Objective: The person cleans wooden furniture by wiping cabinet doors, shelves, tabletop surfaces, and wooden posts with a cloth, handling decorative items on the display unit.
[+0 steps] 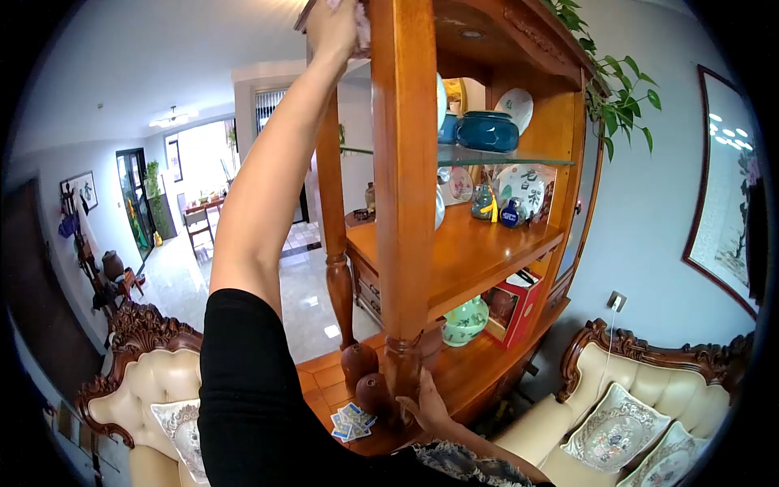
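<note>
My left hand (331,34) is raised to the upper edge of a tall wooden display cabinet (402,178). It is closed on a pale pink cloth (361,28), pressed against the wood beside the front post; the top of the hand is cut off by the frame. Low down, my right hand (430,406) rests against the foot of the same post, thumb and fingers spread, part of them hidden by the wood. Near it stand two round brown pots (373,393), and a small pile of printed cards (352,422) lies on the base.
The cabinet's shelves hold a blue-green jar (487,131), decorated plates (519,191), small bottles (511,213), a green vase (466,321) and a red box (519,308). A glass shelf (511,156) spans the upper part. Carved armchairs (146,381) flank it; a trailing plant (625,93) hangs at right.
</note>
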Available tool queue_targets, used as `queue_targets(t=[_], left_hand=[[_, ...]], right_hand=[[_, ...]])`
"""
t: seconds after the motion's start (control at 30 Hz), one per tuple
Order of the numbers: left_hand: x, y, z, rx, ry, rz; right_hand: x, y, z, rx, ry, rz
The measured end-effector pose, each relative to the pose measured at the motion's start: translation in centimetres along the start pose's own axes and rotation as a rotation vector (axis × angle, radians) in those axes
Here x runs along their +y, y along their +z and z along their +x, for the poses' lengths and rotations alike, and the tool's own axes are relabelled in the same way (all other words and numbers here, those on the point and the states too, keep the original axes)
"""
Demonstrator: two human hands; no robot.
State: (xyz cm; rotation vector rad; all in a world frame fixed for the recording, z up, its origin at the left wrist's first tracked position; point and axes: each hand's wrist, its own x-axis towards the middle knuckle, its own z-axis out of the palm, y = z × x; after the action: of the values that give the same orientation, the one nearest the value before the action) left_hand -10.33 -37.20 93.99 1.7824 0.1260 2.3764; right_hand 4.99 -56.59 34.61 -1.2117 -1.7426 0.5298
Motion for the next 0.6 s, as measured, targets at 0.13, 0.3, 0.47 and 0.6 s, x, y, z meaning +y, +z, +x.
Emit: queue_targets(t=[0.13, 0.3, 0.47, 0.6], left_hand=[[3.3, -0.1, -3.1, -0.225, 0.468, -0.139], [4.5, -1.3, -9.0, -0.272, 0.522, -0.076], [3.6, -3.5, -17.4, -0.290, 0.349, -0.215], [3.0, -5.6, -21.2, -0.256, 0.444, 0.109]], right_hand=[[1.8, 0.5, -0.2, -0.056, 0.091, -0.041], [1.8, 0.8, -0.2, 0.029, 0.020, -0.070], [2.4, 1.1, -0.7, 0.042, 0.040, -0.085], [1.5, 0.8, -0.5, 0.060, 0.008, -0.100]])
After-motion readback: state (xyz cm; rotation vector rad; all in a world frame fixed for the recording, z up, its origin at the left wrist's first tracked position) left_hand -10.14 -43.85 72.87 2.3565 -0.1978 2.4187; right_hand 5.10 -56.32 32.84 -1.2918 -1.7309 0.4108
